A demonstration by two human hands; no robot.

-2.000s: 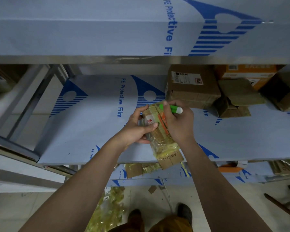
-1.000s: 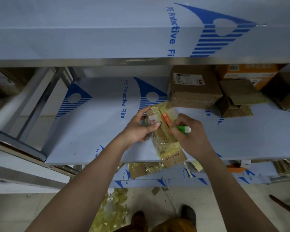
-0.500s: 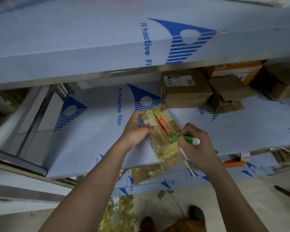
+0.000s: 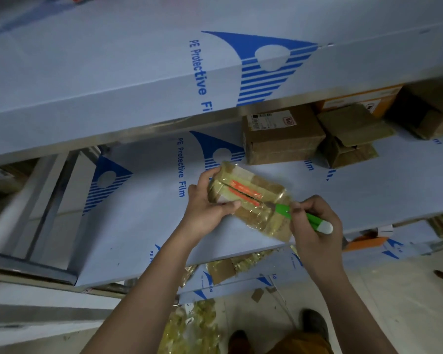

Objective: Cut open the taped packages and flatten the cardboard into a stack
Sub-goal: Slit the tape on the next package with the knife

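A small cardboard package (image 4: 251, 198) wrapped in yellowish clear tape, with orange strips along a slit on top, lies over the middle shelf (image 4: 149, 221). My left hand (image 4: 205, 208) grips its left end, thumb across the near side. My right hand (image 4: 315, 226) holds a green and white box cutter (image 4: 304, 218), its tip at the right end of the slit. The blade itself is too small to make out.
Several taped brown boxes (image 4: 281, 135) and a folded one (image 4: 351, 144) stand at the back right of the shelf, an orange box (image 4: 356, 100) behind them. An upper shelf (image 4: 164, 80) overhangs. Tape scraps and cardboard bits (image 4: 223, 269) lie on the lower shelf and floor.
The cutter has travelled down the package's top seam toward me, from the far end to the near right end. The package has turned more sideways, and my view has tilted.
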